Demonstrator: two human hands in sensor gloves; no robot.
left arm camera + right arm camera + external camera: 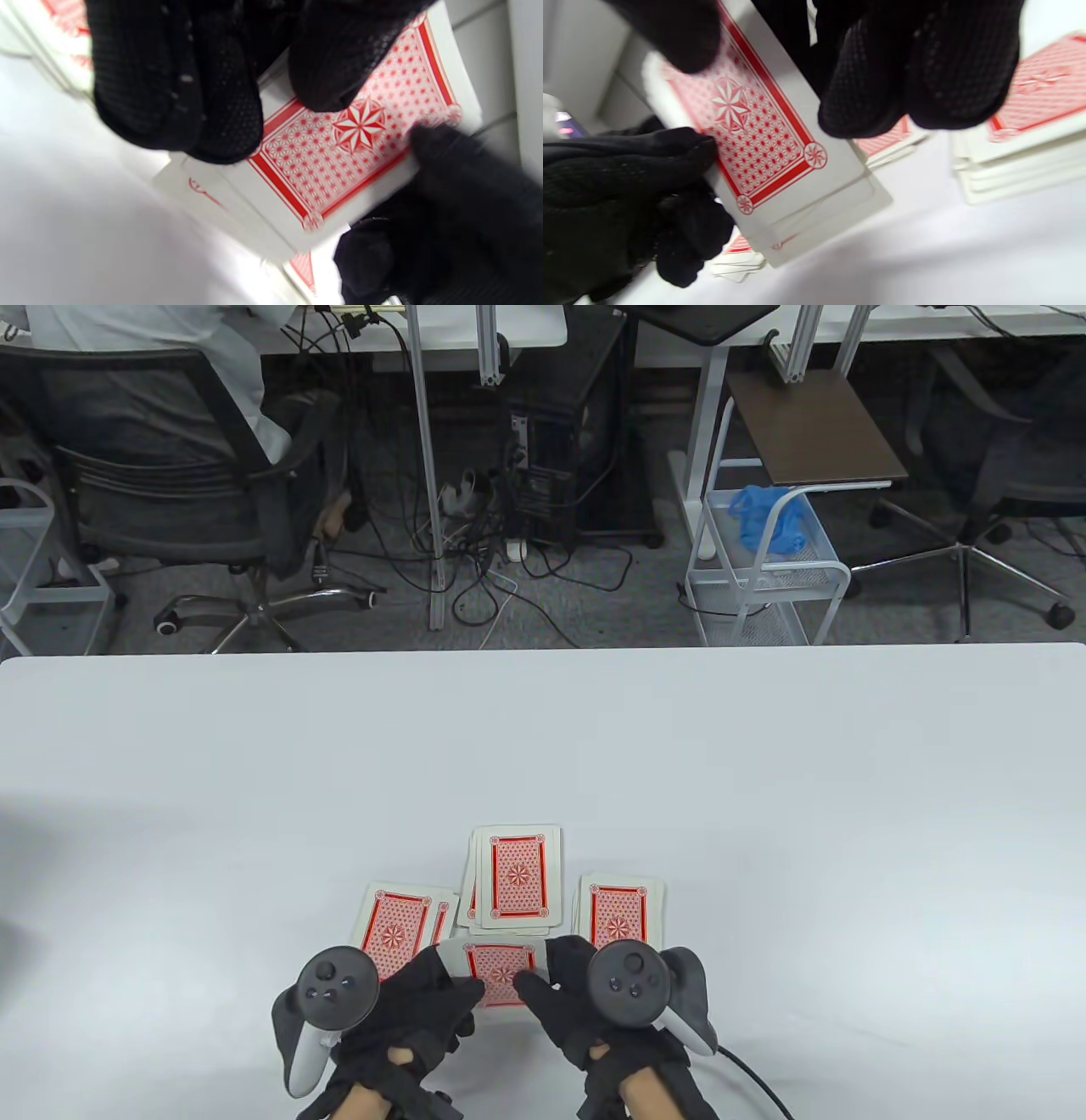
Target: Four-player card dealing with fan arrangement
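Both gloved hands hold a small stack of red-backed cards [499,973] face down, just above the white table [543,746], near its front edge. My left hand [424,997] grips the stack's left side and my right hand [556,988] its right side, thumbs on top. The stack also shows in the left wrist view [339,156] and in the right wrist view [763,140], slightly spread at one end. Three dealt piles lie beyond it: a left pile [399,918], a middle pile [517,875] and a right pile [622,909].
The table's far edge [543,649] runs across the middle of the table view. Beyond it are office chairs, a white wire cart [764,577] and floor cables. A cable [755,1082] trails from my right wrist.
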